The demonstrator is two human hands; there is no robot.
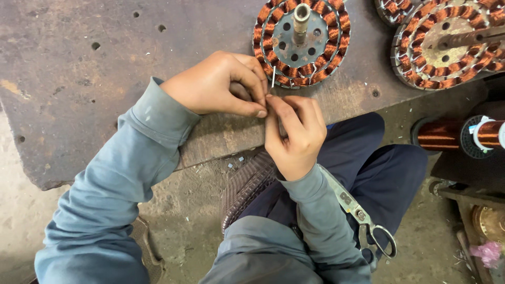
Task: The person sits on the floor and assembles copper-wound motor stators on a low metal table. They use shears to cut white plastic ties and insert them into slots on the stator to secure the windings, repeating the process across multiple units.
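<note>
A round stator (301,41) wound with copper coils lies on a worn metal work plate (79,68), a short shaft standing up from its centre. My left hand (215,84) and my right hand (294,134) meet fingertip to fingertip at the stator's near edge. Between their fingers they pinch a thin pale strip (273,78) that stands upright against the coils. Both arms wear grey-blue sleeves.
A second copper-wound stator (447,44) lies at the upper right, part of a third (392,10) beside it. A spool of copper wire (463,135) sits at the right. Scissors (363,218) rest on my lap. A dark ribbed sandal (244,186) lies on the concrete floor.
</note>
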